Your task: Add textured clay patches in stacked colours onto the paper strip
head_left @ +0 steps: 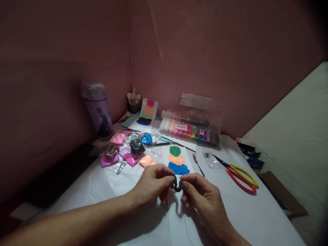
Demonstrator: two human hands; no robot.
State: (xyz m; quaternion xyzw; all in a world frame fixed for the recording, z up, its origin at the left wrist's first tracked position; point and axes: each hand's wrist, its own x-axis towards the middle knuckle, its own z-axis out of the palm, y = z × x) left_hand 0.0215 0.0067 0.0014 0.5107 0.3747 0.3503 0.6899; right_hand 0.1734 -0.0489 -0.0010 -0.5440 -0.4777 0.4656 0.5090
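Observation:
Between my two hands a strip of black modelling clay (177, 189) sags in a U shape above the paper. My left hand (155, 182) pinches one end of it with thumb and forefinger, and my right hand (201, 191) pinches the other. Just beyond lies a white paper strip (185, 153) bearing textured clay patches: green (175, 151), peach (176, 159) and blue (178, 168). To the right of the patches lies a small fork (198, 164). Farther right is a small clear bag (210, 160) with a dark bit in it.
Scissors (242, 176) with red and yellow handles lie at right. Bagged clay (128, 150) is heaped at left, near a purple bottle (98, 111). Behind are a decorated card (146, 114), a pack of coloured clay (191, 128) and a cup of sticks (133, 102) by the wall.

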